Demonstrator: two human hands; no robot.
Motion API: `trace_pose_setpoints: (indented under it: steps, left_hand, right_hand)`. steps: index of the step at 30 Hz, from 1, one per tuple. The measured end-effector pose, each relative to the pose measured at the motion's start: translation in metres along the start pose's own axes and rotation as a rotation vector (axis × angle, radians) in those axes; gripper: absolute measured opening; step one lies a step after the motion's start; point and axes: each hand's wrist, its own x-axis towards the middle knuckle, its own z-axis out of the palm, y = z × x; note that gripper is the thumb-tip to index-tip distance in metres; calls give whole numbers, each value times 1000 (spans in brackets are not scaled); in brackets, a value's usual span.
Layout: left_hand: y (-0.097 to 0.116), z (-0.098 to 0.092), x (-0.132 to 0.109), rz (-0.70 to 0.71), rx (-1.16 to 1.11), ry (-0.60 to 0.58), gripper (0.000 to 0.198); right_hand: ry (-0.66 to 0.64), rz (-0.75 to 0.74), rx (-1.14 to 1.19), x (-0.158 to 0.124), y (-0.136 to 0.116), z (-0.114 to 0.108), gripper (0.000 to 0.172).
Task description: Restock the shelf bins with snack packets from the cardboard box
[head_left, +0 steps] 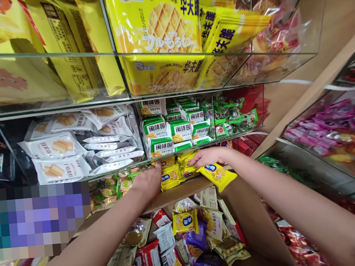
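Note:
Both of my arms reach into the low shelf bin of small yellow snack packets [170, 176]. My left hand [149, 180] is at the left side of these packets, touching or very close to them; most of its fingers are hidden. From the right, my right hand [210, 156] comes in with fingers bent at the packets' right side. A single yellow snack packet [218, 176] hangs tilted beneath my right hand, in its closed fingers. Below is an open cardboard box [245, 214] with mixed wrapped snacks, including another yellow packet [185, 222] on top.
Just above my hands runs a glass shelf edge, with green-and-white packets [180, 131] and white packets [59, 145] behind it. Higher up stand yellow waffle packs [158, 23]. At the right are bins of pink-wrapped sweets [335, 123]. A blurred patch covers the lower left.

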Motion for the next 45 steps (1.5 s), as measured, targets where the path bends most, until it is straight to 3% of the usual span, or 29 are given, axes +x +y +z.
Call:
trace_pose_setpoints:
  steps: [4,10,15,19,24,26,29,33,36,39,41,44,45]
  left_hand:
    - [3,-3,-10,26,-45,11,52]
    - [11,3,-14,50,-217,-33,37]
    - [18,1,-8,38,-418,-56,26]
    - [41,-10,-15,67,-715,-50,25]
    - [87,-17,-48,314,-1252,-199,77]
    - [96,-18,-61,330,-1494,-264,86]
    - [92,-22,-74,210,-1658,-301,71]
    - [74,-29,-86,92,-1611,-285,42]
    - [71,-22,-100,78,-1639,-240,41]
    - [72,-8,-118,136,-1553,-227,44]
    - [62,-4,-125,165,-1293,-118,41]
    - [28,-8,-116,149,-741,201,35]
    - [15,-10,-107,123,-637,235,38]
  right_hand:
    - [30,14,158,-2,9,0,39]
    - [21,99,399,-7,29,3,25]
    - [6,92,515,-15,32,1,17]
    - [241,-50,609,-31,22,6,8]
    - [601,-132,1019,-59,-2,38,16]
    - [637,-168,1160,-68,-6,50,22]
    - [605,-227,1252,-81,-3,59,33]
    - [389,-361,1167,-99,-1,70,41]
    - [232,-413,1083,-109,-8,92,44]
    - [208,-388,1040,-116,-5,110,39]
    - [310,-415,914,-123,5,105,35]
    - [679,-494,466,-132,19,76,29]
    - [785,-516,267,-132,20,65,29]
